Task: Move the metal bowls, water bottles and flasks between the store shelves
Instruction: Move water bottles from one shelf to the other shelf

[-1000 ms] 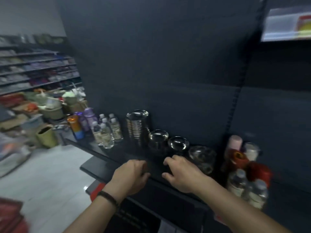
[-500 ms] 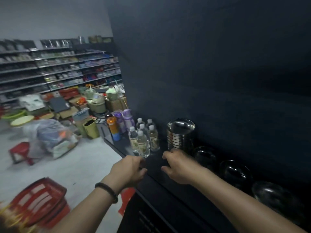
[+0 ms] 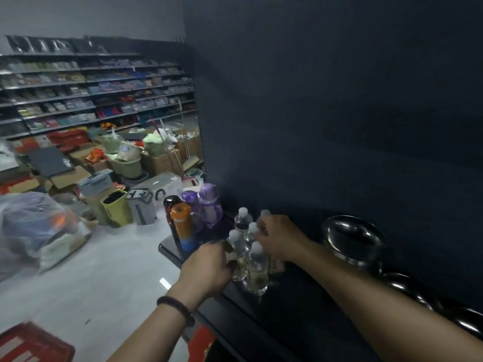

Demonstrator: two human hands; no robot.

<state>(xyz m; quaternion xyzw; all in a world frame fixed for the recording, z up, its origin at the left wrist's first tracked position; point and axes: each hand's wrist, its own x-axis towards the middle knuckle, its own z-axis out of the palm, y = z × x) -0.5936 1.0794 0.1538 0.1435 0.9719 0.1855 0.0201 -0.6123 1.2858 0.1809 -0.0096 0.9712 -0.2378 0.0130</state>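
Several clear water bottles (image 3: 256, 267) with white caps stand in a cluster on the black shelf (image 3: 287, 317). My left hand (image 3: 206, 267) grips the front left bottle of the cluster. My right hand (image 3: 279, 239) curls round the bottles at the back right. An orange and blue flask (image 3: 184, 228), a dark flask (image 3: 171, 205) and two purple bottles (image 3: 207, 205) stand at the shelf's left end. A stack of metal bowls (image 3: 351, 239) sits to the right of my right arm. More single bowls (image 3: 400, 283) follow along the shelf to the right.
The dark back panel (image 3: 339, 126) rises behind the shelf. A red basket (image 3: 31, 346) lies on the floor at the lower left. Boxes, bins and bags (image 3: 109, 178) crowd the aisle's end, with stocked shelves (image 3: 91, 95) behind them.
My view has swung left along the shelf. Both hands have moved left from the shelf's front edge near the bowls to the cluster of water bottles and closed around them.
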